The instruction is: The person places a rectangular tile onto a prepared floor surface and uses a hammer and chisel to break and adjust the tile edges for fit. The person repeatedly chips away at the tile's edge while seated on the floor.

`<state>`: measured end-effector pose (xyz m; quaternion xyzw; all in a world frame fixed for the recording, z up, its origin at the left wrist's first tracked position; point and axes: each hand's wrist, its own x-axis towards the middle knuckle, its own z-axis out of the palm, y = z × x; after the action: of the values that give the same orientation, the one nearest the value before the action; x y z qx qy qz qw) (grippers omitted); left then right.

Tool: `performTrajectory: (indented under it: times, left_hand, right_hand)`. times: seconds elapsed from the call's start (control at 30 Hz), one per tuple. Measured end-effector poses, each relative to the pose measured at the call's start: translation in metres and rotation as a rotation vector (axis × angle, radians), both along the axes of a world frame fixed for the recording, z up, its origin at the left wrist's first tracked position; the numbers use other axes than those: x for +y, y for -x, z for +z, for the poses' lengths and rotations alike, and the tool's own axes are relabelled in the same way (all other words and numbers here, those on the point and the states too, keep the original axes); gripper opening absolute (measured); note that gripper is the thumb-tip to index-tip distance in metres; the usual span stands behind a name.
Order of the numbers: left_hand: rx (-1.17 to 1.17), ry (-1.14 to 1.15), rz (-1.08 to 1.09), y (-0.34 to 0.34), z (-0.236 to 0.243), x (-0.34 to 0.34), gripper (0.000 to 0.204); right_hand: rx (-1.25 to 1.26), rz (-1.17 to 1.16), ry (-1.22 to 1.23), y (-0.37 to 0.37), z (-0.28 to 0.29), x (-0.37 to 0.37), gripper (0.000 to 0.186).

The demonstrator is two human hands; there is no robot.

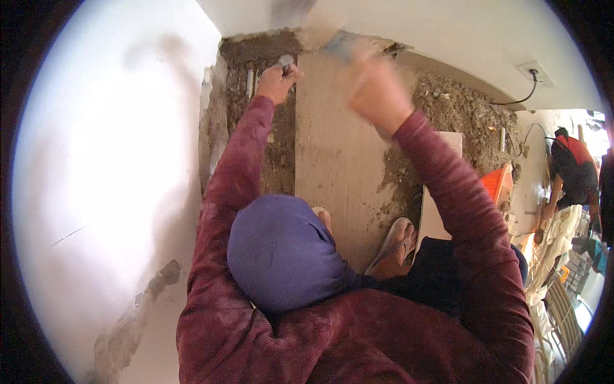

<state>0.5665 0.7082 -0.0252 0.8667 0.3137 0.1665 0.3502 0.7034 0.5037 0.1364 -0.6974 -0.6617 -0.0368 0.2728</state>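
Observation:
My left hand (276, 83) is closed around a chisel (286, 62), whose round grey end points up from my fingers. It is at the far left corner, beside a strip of dug-out dirt (278, 157). My right hand (382, 95) is raised over the large beige floor tile (339, 141) and smeared by motion. Its fingers are wrapped round a tool that looks like a hammer (339, 46), with a blurred blue part toward the far wall. The chisel's lower end is hidden.
White walls (109, 141) stand at the left and far side. Rubble (460, 105) lies right of the tile, near a wall socket with a black cord (534, 73). An orange container (495, 182) is at right. Another person (575, 160) bends down farther right.

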Motion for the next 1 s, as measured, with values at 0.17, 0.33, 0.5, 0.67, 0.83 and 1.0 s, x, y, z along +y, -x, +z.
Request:
performTrajectory:
  times: [0.17, 0.33, 0.5, 0.67, 0.83, 1.0]
  left_hand:
    - [-0.002, 0.195, 0.006, 0.009, -0.015, -0.012, 0.048]
    - [-0.030, 0.122, -0.014, 0.008, 0.008, 0.000, 0.047]
    - [0.042, 0.090, -0.030, 0.000, 0.002, 0.004, 0.054]
    - [0.179, -0.066, 0.054, -0.007, -0.017, 0.006, 0.053]
    - [0.041, 0.175, -0.092, -0.004, 0.017, 0.013, 0.050]
    - [0.079, 0.094, -0.080, -0.007, -0.004, 0.014, 0.045]
  right_hand:
    - [0.322, 0.040, 0.238, 0.018, 0.035, -0.015, 0.043]
    - [0.214, 0.376, -0.198, 0.001, 0.139, 0.012, 0.034]
    - [0.288, 0.040, -0.105, 0.018, 0.075, 0.002, 0.030]
    - [0.168, -0.115, 0.202, 0.014, -0.006, -0.008, 0.051]
    - [0.195, 0.065, -0.047, -0.012, 0.100, 0.016, 0.047]
    - [0.058, -0.071, 0.060, -0.007, 0.003, 0.010, 0.037]
